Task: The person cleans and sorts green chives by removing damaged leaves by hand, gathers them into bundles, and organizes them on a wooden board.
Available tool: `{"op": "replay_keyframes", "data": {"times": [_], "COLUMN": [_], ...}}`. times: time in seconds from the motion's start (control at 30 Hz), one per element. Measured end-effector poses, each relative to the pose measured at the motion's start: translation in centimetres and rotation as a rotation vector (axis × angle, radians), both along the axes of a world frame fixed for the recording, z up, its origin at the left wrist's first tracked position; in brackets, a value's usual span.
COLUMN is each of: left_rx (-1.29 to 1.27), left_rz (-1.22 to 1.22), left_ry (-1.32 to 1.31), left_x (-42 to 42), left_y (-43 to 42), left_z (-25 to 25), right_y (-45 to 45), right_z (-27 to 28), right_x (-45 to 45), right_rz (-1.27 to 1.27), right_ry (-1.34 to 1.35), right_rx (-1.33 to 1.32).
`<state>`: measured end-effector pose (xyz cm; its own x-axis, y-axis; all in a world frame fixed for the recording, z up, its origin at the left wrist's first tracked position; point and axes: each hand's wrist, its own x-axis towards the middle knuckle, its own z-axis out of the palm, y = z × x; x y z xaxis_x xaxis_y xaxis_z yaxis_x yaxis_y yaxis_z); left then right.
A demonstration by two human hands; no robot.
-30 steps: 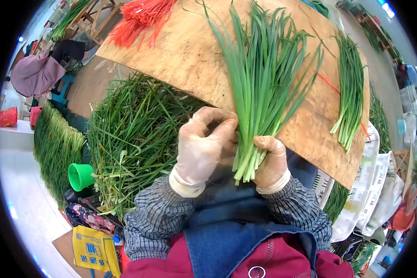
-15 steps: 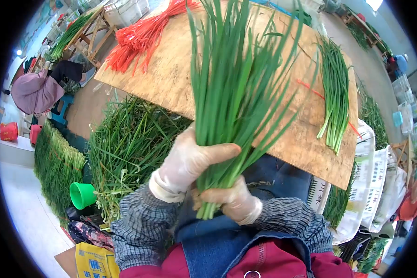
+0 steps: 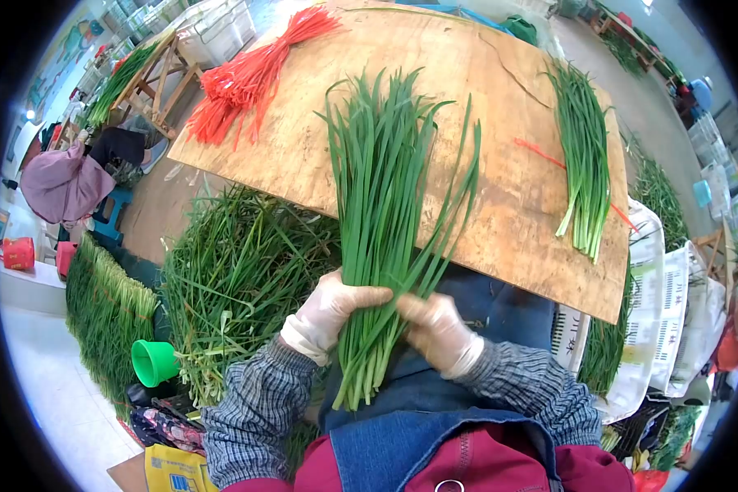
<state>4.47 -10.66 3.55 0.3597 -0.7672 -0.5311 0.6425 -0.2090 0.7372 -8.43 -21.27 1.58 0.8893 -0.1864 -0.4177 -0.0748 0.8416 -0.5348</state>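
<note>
A loose bunch of long green leafy stalks point(image 3: 377, 197) stands over my lap, its leaf tips over the wooden board point(image 3: 484, 123) and its pale ends toward me. My left hand point(image 3: 328, 307), in a whitish glove, is wrapped round the bunch from the left, thumb across the front. At the bunch's right side, my gloved right hand point(image 3: 439, 328) has its fingers bent against a few stalks that splay to the right; its fingertips are blurred. A second bunch point(image 3: 582, 156) lies on the board's right side, over a red strip point(image 3: 541, 153).
Red strips point(image 3: 242, 78) lie at the board's upper left. A heap of greens point(image 3: 238, 271) and a green bucket point(image 3: 153, 362) are at left, with bundled stalks point(image 3: 111, 303) beyond. White crates point(image 3: 644, 312) stand at right. Another person point(image 3: 66, 180) sits at far left.
The bunch has dropped lower between my hands, with more of its pale ends below them. My right hand has moved from the stalk ends up to the bunch's right side.
</note>
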Motion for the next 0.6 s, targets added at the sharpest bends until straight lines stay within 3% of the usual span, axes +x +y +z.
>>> {"op": "replay_keyframes", "data": {"times": [0.17, 0.3, 0.37, 0.43, 0.53, 0.6], "left_rx": [-0.1, -0.209, -0.223, -0.377, -0.565, -0.626], "left_rz": [-0.014, 0.079, 0.029, 0.031, 0.031, 0.0], "left_ry": [-0.237, -0.419, -0.734, -0.777, -0.891, -0.908], "left_x": [-1.8, -2.2, -1.0, -0.3, 0.9, 1.3], "left_y": [0.0, -2.2, -3.9, -6.4, -10.4, -12.3], "left_z": [0.2, 4.3, 6.6, 9.6, 12.0, 12.8], "right_y": [-1.4, -2.0, -3.8, -5.7, -8.9, -10.8], "right_z": [2.1, 7.6, 9.6, 13.1, 16.4, 17.0], "right_x": [2.7, 3.9, 4.7, 5.0, 5.0, 5.2], "right_rz": [-0.17, -0.268, -0.354, -0.379, -0.462, -0.465], "right_ry": [-0.024, -0.151, -0.302, -0.415, -0.482, -0.592], "right_rx": [-0.094, -0.437, -0.715, -0.815, -1.246, -1.304]}}
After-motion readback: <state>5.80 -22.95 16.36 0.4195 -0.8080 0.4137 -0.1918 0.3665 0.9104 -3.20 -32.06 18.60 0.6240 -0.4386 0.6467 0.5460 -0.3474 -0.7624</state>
